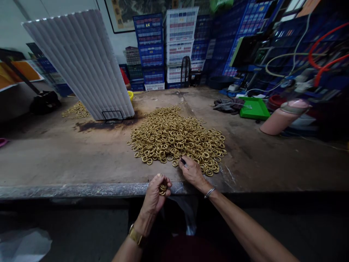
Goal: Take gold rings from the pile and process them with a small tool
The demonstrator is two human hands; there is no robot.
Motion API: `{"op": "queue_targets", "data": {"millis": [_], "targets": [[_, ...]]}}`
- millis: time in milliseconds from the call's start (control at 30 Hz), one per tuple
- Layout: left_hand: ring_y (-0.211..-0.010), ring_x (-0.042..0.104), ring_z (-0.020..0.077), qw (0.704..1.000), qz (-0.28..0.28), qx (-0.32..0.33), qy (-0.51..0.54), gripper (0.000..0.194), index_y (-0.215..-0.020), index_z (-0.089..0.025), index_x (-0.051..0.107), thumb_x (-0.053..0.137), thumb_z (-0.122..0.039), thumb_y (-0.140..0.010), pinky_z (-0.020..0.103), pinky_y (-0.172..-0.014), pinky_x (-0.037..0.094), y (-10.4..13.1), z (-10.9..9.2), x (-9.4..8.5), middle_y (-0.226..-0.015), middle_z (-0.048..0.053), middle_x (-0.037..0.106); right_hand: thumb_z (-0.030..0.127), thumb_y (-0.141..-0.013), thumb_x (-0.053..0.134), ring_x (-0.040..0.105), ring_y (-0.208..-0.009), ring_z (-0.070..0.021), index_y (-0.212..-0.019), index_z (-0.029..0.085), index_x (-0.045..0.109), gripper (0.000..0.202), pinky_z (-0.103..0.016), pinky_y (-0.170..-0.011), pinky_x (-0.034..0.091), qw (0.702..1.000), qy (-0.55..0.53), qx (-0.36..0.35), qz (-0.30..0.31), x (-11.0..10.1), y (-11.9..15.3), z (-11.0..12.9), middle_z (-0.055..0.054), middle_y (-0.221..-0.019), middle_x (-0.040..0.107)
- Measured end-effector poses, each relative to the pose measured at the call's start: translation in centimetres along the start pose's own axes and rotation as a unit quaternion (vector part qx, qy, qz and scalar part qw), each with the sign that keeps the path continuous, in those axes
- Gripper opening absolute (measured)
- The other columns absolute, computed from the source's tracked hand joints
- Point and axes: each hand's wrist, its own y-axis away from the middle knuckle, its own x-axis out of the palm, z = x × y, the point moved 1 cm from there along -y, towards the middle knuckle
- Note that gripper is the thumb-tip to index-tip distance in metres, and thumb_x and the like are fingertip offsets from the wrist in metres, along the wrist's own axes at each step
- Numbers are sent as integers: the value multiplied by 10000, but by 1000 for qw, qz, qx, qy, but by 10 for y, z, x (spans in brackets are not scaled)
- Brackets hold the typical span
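Observation:
A large heap of brass-coloured rings (177, 134) lies on the worktable (103, 156). My left hand (158, 189), with a gold watch on its wrist, is curled around several of these rings just over the table's front edge. To its right, my right hand (192, 171), a silver bangle at the wrist, is at the near edge of the heap. Its fingers are closed around a small dark object (183, 160), too small to identify.
A tall corrugated white panel (84, 62) leans in a wire stand at the back left, with more rings (76, 110) behind it. On the right are a green tray (254, 108), a pink bottle (283, 116) and dark gloves (227, 105). Stacked crates (151, 51) stand behind.

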Motion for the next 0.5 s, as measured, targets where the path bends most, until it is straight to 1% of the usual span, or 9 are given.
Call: {"op": "queue_targets", "data": {"millis": [67, 133, 233, 300, 333, 367, 433, 500], "targets": [[-526, 489, 78, 998, -4, 23, -53, 214, -726, -150, 518, 645, -320, -696, 147, -378, 311, -2, 2, 4, -620, -22, 506, 304, -843, 399, 514, -699, -138, -758, 185, 564, 221, -228, -653, 365, 999, -38, -1, 2, -3, 4, 0, -44, -770, 583], [-474, 457, 67, 991, -20, 49, -123, 230, -759, -160, 521, 635, -350, -698, 147, -364, 302, -5, 5, 8, -580, -40, 485, 315, -840, 397, 503, -694, -135, -720, 182, 553, 238, -231, -656, 371, 997, -78, 5, 11, -7, 7, 2, -37, -743, 565], [-421, 413, 54, 965, -38, 89, -242, 234, -812, -160, 551, 590, -375, -726, 151, -354, 283, -9, 10, 10, -545, -52, 470, 307, -827, 402, 496, -678, -122, -704, 179, 546, 228, -226, -656, 376, 986, -160, 19, 35, -13, 11, 7, -15, -707, 555], [-426, 419, 56, 939, -28, 137, -315, 207, -857, -164, 578, 552, -344, -758, 163, -392, 315, -12, 12, 10, -540, -51, 478, 301, -807, 419, 486, -645, -110, -699, 175, 545, 209, -217, -628, 374, 973, -219, 38, 59, -14, 12, 10, 2, -673, 546], [-451, 447, 65, 922, -17, 170, -348, 192, -874, -168, 590, 537, -321, -771, 175, -432, 350, -13, 13, 10, -554, -42, 501, 299, -792, 432, 478, -627, -105, -684, 172, 541, 200, -212, -610, 370, 966, -244, 50, 70, -15, 13, 11, 10, -651, 536], [-502, 491, 80, 903, -6, 207, -377, 181, -885, -171, 602, 527, -297, -780, 192, -492, 391, -14, 14, 9, -588, -26, 539, 298, -776, 448, 466, -603, -98, -661, 170, 533, 192, -206, -585, 364, 958, -267, 64, 79, -15, 14, 12, 19, -624, 519], [-668, 569, 127, 862, 24, 274, -426, 177, -909, -177, 615, 503, -256, -796, 244, -641, 443, -16, 15, 7, -724, 20, 619, 300, -747, 473, 426, -530, -79, -613, 172, 499, 187, -189, -513, 341, 939, -312, 104, 103, -14, 16, 12, 40, -558, 466], [-801, 584, 164, 825, 60, 320, -462, 193, -941, -179, 614, 477, -221, -811, 290, -739, 444, -17, 15, 6, -856, 59, 644, 309, -728, 479, 348, -426, -55, -588, 181, 451, 192, -176, -418, 285, 906, -365, 168, 137, -14, 19, 12, 67, -494, 398]]}}
